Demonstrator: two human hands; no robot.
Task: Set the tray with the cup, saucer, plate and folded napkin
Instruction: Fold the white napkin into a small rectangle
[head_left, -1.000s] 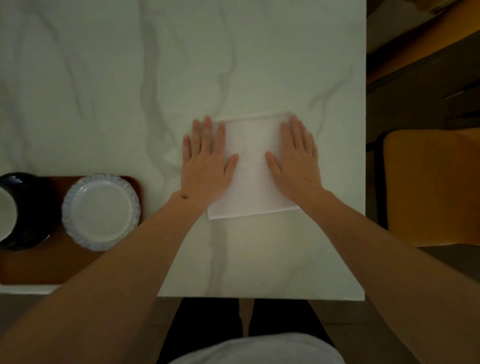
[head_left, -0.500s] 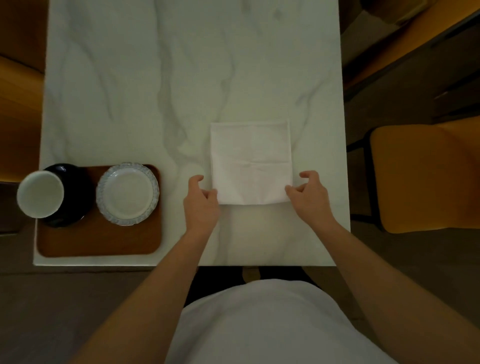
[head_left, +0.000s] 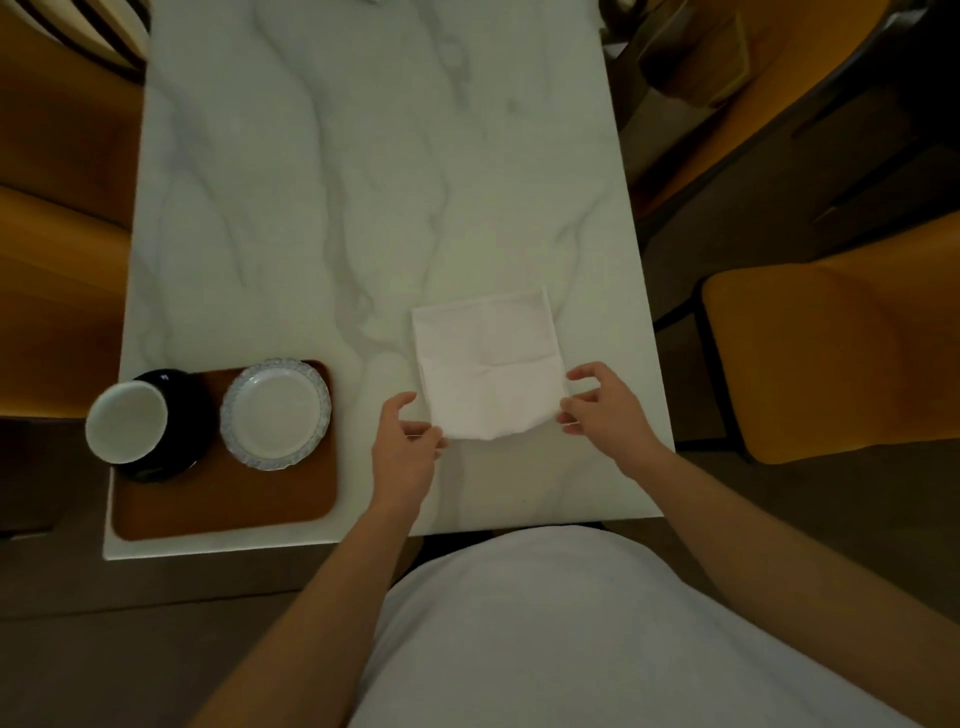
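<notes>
Napkin (head_left: 488, 364) is lying on the table (head_left: 363, 182), w/ its near edge now lifting. Both hands, flat before, are pinching its corners: left hand (head_left: 408, 447), right hand (head_left: 602, 408). Next fold is starting; tray (head_left: 223, 499) is waiting.

white marble table (head_left: 363, 182), orange chairs (head_left: 831, 358) alongside

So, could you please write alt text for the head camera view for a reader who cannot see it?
Two bare hands, left hand and right hand, pinch the near corners of a white napkin on a marble table. Left of it, a brown tray holds a white plate and a cup on a dark saucer.
</notes>
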